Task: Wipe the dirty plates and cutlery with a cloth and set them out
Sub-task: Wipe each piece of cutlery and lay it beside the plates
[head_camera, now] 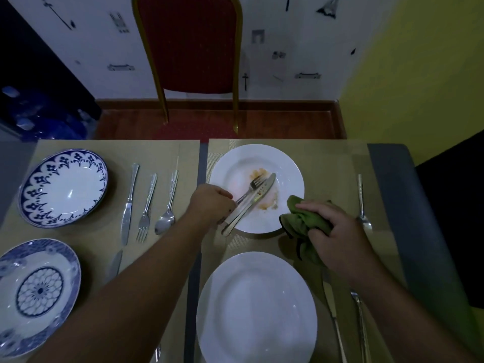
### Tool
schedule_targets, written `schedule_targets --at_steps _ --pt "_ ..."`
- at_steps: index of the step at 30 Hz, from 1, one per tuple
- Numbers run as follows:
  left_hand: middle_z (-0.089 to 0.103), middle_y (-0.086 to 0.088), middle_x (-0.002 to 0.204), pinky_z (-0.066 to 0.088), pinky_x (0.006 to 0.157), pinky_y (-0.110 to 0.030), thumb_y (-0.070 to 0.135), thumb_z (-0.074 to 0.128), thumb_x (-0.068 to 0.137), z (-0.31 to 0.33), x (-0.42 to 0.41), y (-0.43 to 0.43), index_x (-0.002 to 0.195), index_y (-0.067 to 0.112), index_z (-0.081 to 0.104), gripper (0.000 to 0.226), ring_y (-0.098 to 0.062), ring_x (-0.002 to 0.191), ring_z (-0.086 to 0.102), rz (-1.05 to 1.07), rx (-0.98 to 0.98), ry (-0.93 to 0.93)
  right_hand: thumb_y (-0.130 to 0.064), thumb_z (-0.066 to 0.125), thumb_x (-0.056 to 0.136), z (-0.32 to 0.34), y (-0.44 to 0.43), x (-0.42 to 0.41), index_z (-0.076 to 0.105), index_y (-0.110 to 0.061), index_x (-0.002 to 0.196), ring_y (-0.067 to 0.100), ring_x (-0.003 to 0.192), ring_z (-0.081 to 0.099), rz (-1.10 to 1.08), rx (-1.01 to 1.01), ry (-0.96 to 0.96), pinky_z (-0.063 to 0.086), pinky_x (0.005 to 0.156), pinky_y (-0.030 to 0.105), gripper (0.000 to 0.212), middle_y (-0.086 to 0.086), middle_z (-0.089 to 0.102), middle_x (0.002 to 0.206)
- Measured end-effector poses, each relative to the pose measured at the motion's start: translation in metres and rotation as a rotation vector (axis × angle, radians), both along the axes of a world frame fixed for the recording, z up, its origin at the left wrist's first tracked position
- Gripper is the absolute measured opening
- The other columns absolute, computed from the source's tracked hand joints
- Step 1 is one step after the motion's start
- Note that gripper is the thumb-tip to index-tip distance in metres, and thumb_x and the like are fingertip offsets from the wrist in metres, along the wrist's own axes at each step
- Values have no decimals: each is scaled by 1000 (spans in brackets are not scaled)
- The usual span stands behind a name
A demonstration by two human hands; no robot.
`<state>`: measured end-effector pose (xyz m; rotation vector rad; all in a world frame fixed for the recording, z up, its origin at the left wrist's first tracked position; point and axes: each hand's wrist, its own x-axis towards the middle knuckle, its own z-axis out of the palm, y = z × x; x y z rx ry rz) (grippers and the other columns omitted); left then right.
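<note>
at dirty plate (286,163), left hand (212,201) gripping cutlery (262,192)

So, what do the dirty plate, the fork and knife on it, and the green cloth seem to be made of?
Dirty plate: probably glazed ceramic, white and glossy, with soft reflections on the rim. Fork and knife: metal, likely polished steel, silvery with bright glints. Green cloth: soft fabric, matte, crumpled into folds; fibre unclear.

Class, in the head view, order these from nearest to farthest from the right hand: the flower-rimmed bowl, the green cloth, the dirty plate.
1. Green cloth, gripped in the right hand.
2. Dirty plate, just left of it.
3. Flower-rimmed bowl, far left.
</note>
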<state>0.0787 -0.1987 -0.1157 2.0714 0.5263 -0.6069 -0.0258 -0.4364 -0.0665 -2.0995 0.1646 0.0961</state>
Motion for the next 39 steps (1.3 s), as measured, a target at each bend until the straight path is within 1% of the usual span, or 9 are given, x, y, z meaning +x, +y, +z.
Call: schedule_targets --at_steps 6,11,17,20,26,29,31,37,39 --pt "75 -5 85 49 46 -15 9 76 84 31 -23 23 92 17 78 12 -13 66 68 230 -253 13 11 54 77 9 12 0 68 -30 115 -3 113 54 -43 -10 -52 46 98 24 58 -23 61 117" --pt "76 -21 98 63 75 -39 -4 64 91 42 -82 3 105 5 75 20 -30 89 77 286 -582 200 10 54 73 19 33 6 68 -24 116 -2 111 54 -38 -73 -145 45 96 19 56 -15 62 115" --pt "76 -10 83 60 71 -30 -6 59 95 45 -133 -28 100 2 78 21 -20 75 73 242 -792 204 -1 57 71 22 58 -6 54 -24 129 11 115 52 91 -129 -105 44 96 25 63 -5 57 124" --pt "66 -16 78 55 64 -25 -10 52 96 50 -138 -26 97 -9 74 22 -18 65 65 246 -843 184 -5 61 69 16 60 -17 53 -21 132 10 133 41 226 -167 -76 33 110 26 66 -3 48 143" --pt "65 -13 75 54 58 -24 -10 53 96 59 -149 -12 92 -2 74 23 -17 64 64 243 -926 200 -31 62 67 11 43 -25 42 -30 141 13 143 25 480 -323 -124 27 114 45 77 -8 36 151" --pt "68 -8 73 54 58 -22 -9 53 96 61 -153 -10 94 -1 73 22 -16 67 66 199 -904 216 -40 60 59 11 35 -26 34 -40 140 11 147 15 589 -538 -191 11 116 56 85 -17 33 148" --pt "68 -8 75 54 58 -22 -9 54 96 62 -155 -9 96 -1 73 20 -16 67 67 198 -897 220 -36 62 58 12 34 -25 37 -37 137 12 146 19 619 -589 -249 4 118 55 83 -14 38 144" --pt "72 -16 88 58 65 -22 -11 54 95 68 -154 -1 95 1 80 28 -18 75 70 244 -919 279 -6 74 71 15 24 -24 56 -21 129 21 132 44 549 -491 -337 18 118 49 63 1 54 134" --pt "70 -20 95 60 68 -25 -15 51 94 69 -153 -2 97 -4 77 28 -22 80 69 272 -942 290 -5 63 71 14 30 -32 59 -18 126 22 132 44 558 -477 -398 19 117 47 57 3 56 133"
